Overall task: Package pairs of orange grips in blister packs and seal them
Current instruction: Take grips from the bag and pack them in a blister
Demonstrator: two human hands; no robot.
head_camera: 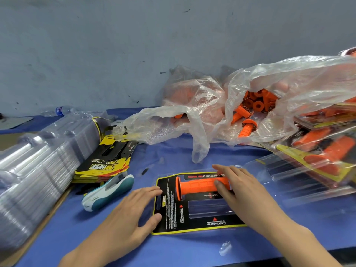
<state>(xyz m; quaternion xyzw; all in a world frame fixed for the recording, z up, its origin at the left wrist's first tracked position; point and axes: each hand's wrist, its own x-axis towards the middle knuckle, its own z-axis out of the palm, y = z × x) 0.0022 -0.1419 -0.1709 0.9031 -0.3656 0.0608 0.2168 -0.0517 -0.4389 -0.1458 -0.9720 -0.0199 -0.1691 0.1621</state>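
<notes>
A blister pack (173, 220) with a black and yellow card lies flat on the blue table in front of me. One orange grip (196, 186) sits in its upper cavity; the lower cavity (208, 209) holds nothing. My right hand (242, 191) lies over the right end of the grip, fingers fairly straight and pressing on it. My left hand (134, 211) rests flat against the pack's left edge, thumb and fingers touching the card. Loose orange grips (248, 112) fill an open clear plastic bag (289, 78) at the back right.
A tall stack of clear blister shells (38, 162) stands at the left, with printed cards (106, 160) beside it. A white and teal stapler (107, 191) lies left of the pack. Finished packs (325, 151) pile up at the right. A water bottle (61, 110) lies at the back.
</notes>
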